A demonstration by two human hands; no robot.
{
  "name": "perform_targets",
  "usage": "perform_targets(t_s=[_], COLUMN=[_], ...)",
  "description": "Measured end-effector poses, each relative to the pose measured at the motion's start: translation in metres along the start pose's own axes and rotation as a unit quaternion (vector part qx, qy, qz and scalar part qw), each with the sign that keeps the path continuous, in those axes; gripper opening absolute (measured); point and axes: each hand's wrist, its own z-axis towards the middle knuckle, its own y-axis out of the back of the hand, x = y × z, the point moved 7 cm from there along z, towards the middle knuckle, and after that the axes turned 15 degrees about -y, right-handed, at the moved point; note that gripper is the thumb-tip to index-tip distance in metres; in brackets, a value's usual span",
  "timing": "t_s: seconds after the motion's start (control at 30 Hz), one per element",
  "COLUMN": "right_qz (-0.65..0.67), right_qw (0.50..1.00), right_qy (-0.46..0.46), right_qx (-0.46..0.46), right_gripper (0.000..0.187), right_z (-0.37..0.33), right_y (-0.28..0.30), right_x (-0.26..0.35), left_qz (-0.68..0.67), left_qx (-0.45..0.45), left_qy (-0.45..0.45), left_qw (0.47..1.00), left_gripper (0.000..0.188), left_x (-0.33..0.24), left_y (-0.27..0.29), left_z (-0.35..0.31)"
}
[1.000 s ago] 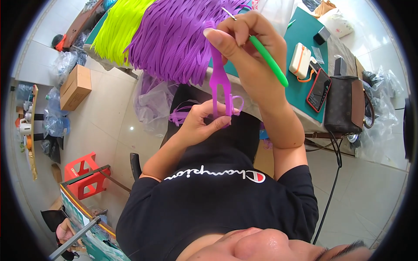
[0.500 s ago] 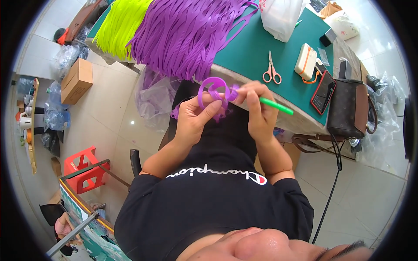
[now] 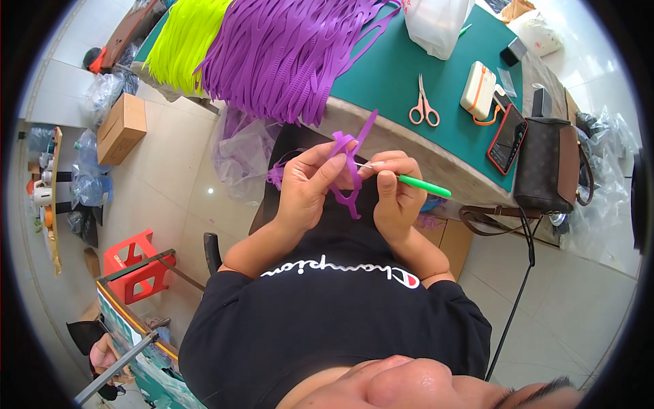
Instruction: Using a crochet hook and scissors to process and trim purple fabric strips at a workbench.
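Observation:
My left hand (image 3: 306, 183) pinches a purple rubber strap (image 3: 368, 128) between thumb and fingers, above my lap. The strap has a split, looped middle; one end points up and away, and another part hangs below the fingers. In my right hand (image 3: 397, 198) is a slim tool with a green handle (image 3: 429, 187) and a thin metal tip (image 3: 363, 165). That tip meets the strap close to my left thumb; whether it cuts in or only touches, I cannot make out. Small purple scraps (image 3: 276, 175) show beside my left wrist.
On the green-topped table (image 3: 381, 82) lie heaps of purple straps (image 3: 272, 61) and yellow-green straps (image 3: 185, 44). Pink-handled scissors (image 3: 424, 109), a white case (image 3: 478, 90), a phone (image 3: 507, 140) and a white plastic bag (image 3: 439, 27) are there too. A brown handbag (image 3: 545, 167) sits at the right edge.
The strap has uncurled from a round loop, with one end now stretched upward and a part hanging down. My right hand has moved slightly down and left with the green-handled tool.

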Motion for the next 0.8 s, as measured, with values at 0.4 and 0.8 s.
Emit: perform_targets(t_s=[0.4, 0.8], right_qz=[-0.045, -0.024], right_qw=[0.998, 0.998], right_qy=[-0.016, -0.041], right_qx=[-0.044, -0.032], right_gripper=[0.017, 0.015], right_z=[-0.01, -0.012], right_y=[0.008, 0.009], right_x=[-0.017, -0.02], left_qz=[-0.076, -0.007], left_qx=[-0.026, -0.017], left_qy=[0.045, -0.005], left_qw=[0.996, 1.0], left_gripper=[0.035, 0.048], left_x=[0.012, 0.012], left_y=[0.006, 0.004], left_z=[0.0, -0.004])
